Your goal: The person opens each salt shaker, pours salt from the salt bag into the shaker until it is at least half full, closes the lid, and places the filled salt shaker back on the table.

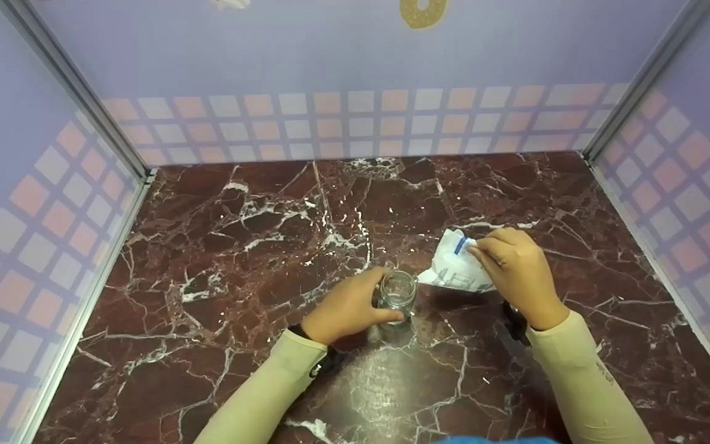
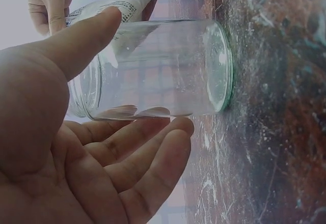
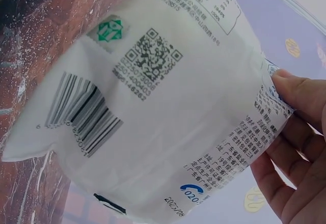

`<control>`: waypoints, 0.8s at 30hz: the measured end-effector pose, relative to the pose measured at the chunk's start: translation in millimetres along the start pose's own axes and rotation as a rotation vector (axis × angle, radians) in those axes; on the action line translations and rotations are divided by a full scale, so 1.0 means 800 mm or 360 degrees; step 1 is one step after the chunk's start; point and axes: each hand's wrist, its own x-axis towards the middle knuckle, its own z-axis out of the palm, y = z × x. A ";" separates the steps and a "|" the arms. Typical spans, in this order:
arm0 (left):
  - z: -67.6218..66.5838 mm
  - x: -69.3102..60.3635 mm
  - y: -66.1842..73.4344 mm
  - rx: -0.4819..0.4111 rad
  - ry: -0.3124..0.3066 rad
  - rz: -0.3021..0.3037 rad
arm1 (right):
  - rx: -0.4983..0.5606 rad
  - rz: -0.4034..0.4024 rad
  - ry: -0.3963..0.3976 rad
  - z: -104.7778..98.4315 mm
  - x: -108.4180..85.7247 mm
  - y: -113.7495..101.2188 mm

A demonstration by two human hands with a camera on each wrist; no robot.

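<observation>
A clear glass jar [image 1: 397, 298] stands upright on the marble tabletop, its mouth uncovered. My left hand [image 1: 349, 306] holds it from the left side, thumb nearest me and fingers behind it. The left wrist view shows the jar [image 2: 158, 68] see-through, with no contents visible. Just right of the jar, a white plastic packet [image 1: 457, 265] tilts with a blue mark near its top. My right hand [image 1: 518, 271] pinches the packet's upper right edge. On the packet [image 3: 168, 112] in the right wrist view, a QR code, a barcode and printed text appear.
The dark red, white-veined marble tabletop [image 1: 238, 364] carries small white specks beyond the jar. Lilac panels with pink and white squares enclose it at the back [image 1: 355, 68], left [image 1: 40, 185] and right [image 1: 688, 166].
</observation>
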 end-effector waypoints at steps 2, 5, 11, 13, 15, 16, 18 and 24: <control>-0.001 0.000 0.000 -0.0003 0.0002 0.0009 | 0.0001 -0.0002 0.0008 0.000 0.001 -0.001; -0.002 -0.001 0.000 -0.0004 0.0001 0.0018 | 0.0006 -0.0007 0.0015 0.000 0.001 -0.001; -0.005 0.000 0.001 0.0002 -0.0057 0.0066 | -0.0013 -0.0021 0.0006 -0.001 -0.003 0.000; -0.006 0.000 0.001 -0.0007 -0.0102 0.0090 | -0.0021 -0.0020 0.0004 -0.003 -0.005 -0.001; -0.009 0.000 0.001 -0.0012 -0.0137 0.0106 | -0.0026 -0.0022 0.0008 -0.004 -0.007 -0.001; -0.011 -0.001 0.001 -0.0019 -0.0146 0.0113 | -0.0029 -0.0024 0.0013 -0.004 -0.008 -0.002; -0.017 -0.002 0.001 -0.0010 -0.0138 0.0107 | -0.0031 -0.0031 0.0019 -0.004 -0.007 -0.002; -0.038 -0.006 0.008 0.0028 0.0005 0.0080 | -0.0077 -0.0060 -0.0034 0.002 -0.005 -0.003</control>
